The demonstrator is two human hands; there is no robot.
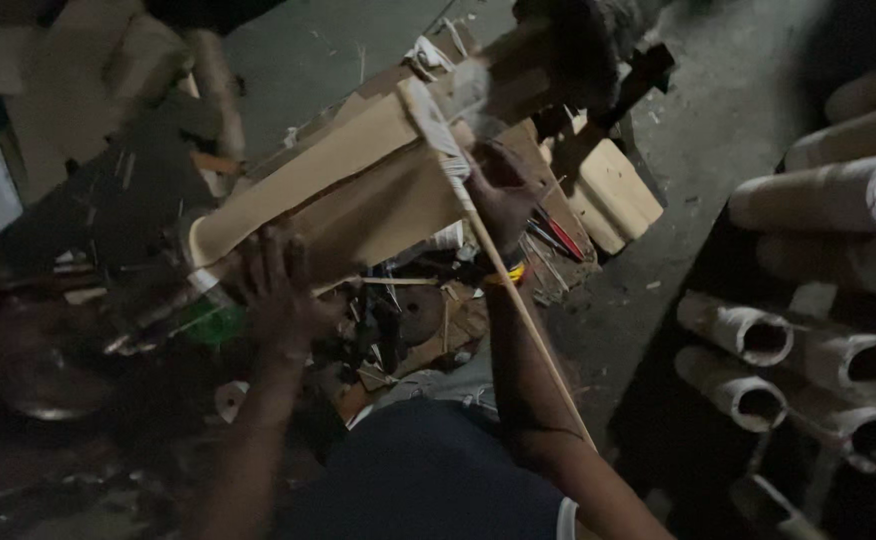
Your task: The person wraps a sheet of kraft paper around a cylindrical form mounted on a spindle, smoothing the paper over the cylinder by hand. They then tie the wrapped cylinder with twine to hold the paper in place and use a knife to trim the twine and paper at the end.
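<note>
A long pale wooden piece (328,175) lies tilted across the middle, its near end at the left. My left hand (280,290) rests flat against its lower side with fingers spread. My right hand (503,200) grips a thin long wooden stick (523,300) whose upper end carries white bristles or threads (436,120) pressed onto the wooden piece. A yellow and red band circles my right wrist.
Several cardboard tubes (818,340) are stacked at the right. A pale wooden block (613,195) lies beyond my right hand. Small tools, red-handled ones (558,238) among them, and scraps litter the surface below. A green object (213,322) sits at the left. The scene is dim.
</note>
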